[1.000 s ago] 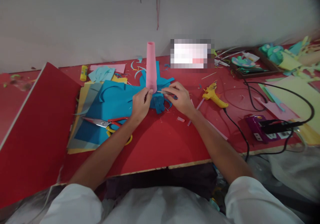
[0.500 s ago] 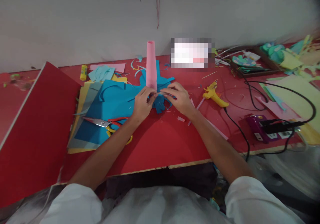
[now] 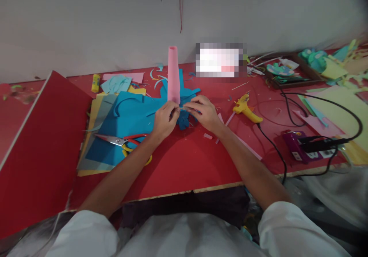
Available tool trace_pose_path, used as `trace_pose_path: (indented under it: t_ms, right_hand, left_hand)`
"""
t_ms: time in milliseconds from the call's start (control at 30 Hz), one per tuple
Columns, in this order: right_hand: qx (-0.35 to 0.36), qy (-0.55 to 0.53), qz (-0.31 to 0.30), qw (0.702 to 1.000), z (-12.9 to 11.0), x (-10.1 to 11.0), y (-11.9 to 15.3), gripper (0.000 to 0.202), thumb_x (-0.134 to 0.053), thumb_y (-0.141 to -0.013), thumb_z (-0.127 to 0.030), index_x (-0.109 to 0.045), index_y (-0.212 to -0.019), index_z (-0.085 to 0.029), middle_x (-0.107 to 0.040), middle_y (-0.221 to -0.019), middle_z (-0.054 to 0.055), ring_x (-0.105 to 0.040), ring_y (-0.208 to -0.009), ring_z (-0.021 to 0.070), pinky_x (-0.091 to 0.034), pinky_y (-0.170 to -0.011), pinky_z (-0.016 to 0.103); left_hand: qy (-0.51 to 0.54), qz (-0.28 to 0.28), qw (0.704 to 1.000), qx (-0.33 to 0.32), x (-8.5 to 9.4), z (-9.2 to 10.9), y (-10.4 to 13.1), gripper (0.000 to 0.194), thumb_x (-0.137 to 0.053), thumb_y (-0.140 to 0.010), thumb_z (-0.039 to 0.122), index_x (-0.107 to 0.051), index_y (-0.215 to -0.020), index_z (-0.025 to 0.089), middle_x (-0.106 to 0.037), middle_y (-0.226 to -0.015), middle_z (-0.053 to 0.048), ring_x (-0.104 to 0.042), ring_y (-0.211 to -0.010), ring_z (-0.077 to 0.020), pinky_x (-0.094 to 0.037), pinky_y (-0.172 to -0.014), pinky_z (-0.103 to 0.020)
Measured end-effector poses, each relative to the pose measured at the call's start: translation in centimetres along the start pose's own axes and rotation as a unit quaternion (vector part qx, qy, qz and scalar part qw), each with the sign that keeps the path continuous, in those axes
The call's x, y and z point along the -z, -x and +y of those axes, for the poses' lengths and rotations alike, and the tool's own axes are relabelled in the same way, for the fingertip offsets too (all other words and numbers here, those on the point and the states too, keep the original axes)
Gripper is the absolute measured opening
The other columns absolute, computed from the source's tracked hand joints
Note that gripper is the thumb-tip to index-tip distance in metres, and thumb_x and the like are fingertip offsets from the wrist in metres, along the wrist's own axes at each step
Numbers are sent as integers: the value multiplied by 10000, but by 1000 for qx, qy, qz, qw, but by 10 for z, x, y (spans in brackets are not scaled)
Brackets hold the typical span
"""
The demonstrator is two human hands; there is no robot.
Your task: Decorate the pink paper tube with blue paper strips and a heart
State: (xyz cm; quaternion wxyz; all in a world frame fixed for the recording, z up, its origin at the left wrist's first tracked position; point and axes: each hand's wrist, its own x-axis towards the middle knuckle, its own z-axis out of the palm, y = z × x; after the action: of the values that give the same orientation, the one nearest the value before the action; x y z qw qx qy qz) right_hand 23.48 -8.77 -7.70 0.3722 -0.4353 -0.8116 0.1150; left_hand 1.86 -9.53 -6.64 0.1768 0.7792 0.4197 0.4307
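Note:
My left hand (image 3: 166, 119) and my right hand (image 3: 204, 112) meet near the middle of the red table, fingertips pinched close together. Between them is a thin, pale strip-like piece (image 3: 181, 108), too small to name. Just behind my left fingertips a pink rolled-paper tube (image 3: 173, 75) stands upright. Cut blue paper pieces (image 3: 184, 122) lie beneath and behind my fingers. Left of my left hand, blue sheets (image 3: 135, 109) rest on a stack of yellow and grey ones. Scissors (image 3: 117, 140) with red and yellow handles lie on that stack, partly hidden by my left forearm.
A yellow glue gun (image 3: 246, 109) with a black cord lies to the right. Beyond it are a purple box (image 3: 296, 146) with plugs and a dark tray (image 3: 309, 79) of scraps. A glue stick (image 3: 96, 83) stands back left. A raised red panel (image 3: 48, 153) borders the left side.
My fingers have shifted very slightly around the thin pale piece. Both hands stay in nearly the same place, and the objects on the table have not moved.

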Motion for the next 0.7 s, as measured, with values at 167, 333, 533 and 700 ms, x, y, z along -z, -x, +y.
trace_pose_path:
  t_ms: [167, 333, 533, 700]
  right_hand:
    - [-6, -4, -5, 1000, 1, 1, -1, 281, -563, -1098, -381, -817, -1204, -322, -709, -1128, 72, -641, -1101, 254, -518, -1017, 406]
    - [-1, -9, 9, 1000, 3, 2, -1, 303, -556, -1103, -400, -824, -1197, -293, -700, -1109, 78, -646, -1079, 248, -527, -991, 388]
    - [17, -31, 28, 999, 6, -2, 0, 326, -556, -1100, -444, -825, -1203, -292, -695, -1084, 77, -651, -1042, 247, -542, -953, 394]
    - [22, -39, 39, 998, 8, -3, 0, 338, -563, -1093, -483, -828, -1185, -295, -696, -1070, 77, -657, -1022, 248, -550, -928, 396]
  left_hand:
    - [-18, -4, 1000, 3, 0, -1, -1, 304, -521, -1096, 341, -569, -823, 219, -618, -775, -4, -578, -715, -155, -451, -690, -305]
    - [-17, 19, 1000, -15, -1, -4, -1, 262, -547, -1108, 397, -641, -942, 218, -676, -911, -35, -613, -797, -165, -487, -717, -300]
    - [-29, 26, 999, -22, -1, -4, -1, 195, -563, -1104, 333, -644, -973, 213, -685, -950, -39, -635, -858, -166, -505, -735, -285]
    - [-18, 36, 999, -13, 0, -3, -1, 187, -573, -1103, 350, -634, -986, 218, -671, -940, -32, -623, -835, -160, -501, -712, -273]
